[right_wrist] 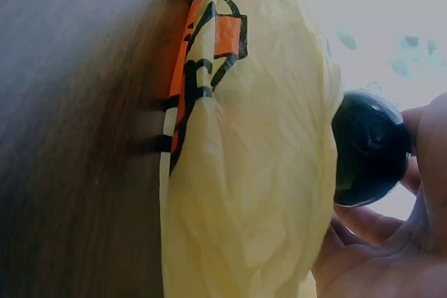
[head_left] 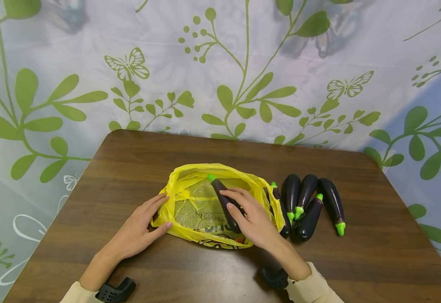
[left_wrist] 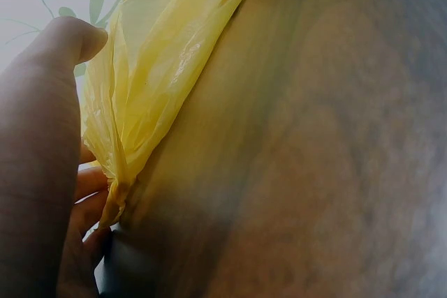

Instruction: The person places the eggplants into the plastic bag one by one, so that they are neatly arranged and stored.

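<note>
A yellow plastic bag lies with its mouth wide open. At its left rim the left hand holds the edge, thumb in front and fingers on the side; in the left wrist view the bag hangs between thumb and fingers. The right hand grips an eggplant over the opening, its green stem end pointing away. From the right wrist camera, the eggplant's dark round end shows beside the bag, with the right hand around it.
Several eggplants with green stems lie on the brown table right of the bag, one partly hidden by its rim. Behind the table hangs a leaf-patterned cloth.
</note>
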The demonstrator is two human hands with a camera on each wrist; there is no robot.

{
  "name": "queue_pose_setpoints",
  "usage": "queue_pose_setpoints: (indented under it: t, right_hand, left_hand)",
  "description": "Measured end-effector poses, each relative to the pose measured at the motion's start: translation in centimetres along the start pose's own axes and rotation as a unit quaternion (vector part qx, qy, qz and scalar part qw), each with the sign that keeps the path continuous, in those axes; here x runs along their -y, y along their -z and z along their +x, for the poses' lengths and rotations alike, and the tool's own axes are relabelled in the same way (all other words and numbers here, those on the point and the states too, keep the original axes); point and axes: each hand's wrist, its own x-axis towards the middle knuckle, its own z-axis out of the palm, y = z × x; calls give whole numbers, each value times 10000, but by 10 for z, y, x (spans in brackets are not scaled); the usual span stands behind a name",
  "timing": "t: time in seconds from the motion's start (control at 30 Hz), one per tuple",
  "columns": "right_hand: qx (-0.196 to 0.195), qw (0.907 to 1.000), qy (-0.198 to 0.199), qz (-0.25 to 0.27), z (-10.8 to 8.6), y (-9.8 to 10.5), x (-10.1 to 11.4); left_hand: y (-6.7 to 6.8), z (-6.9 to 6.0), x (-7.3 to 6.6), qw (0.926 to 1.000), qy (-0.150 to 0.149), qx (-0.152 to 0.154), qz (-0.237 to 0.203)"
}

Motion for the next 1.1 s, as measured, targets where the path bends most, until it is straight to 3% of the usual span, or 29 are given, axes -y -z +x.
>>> queue_pose_setpoints:
  t: [0.47,0.77,1.1]
  right_hand:
    - [342,9987,-60,364,0,-10,4]
    - [390,9988,49,298,4,-18,13]
    - [847,9962,-42,184,7,-28,17]
  left_hand:
    - [-3,-4,-2,10000,12,-33,18]
    - [-5,-5,-4,10000,3,-80,40]
    - [-9,-7,-6,9999,-2,-128,63]
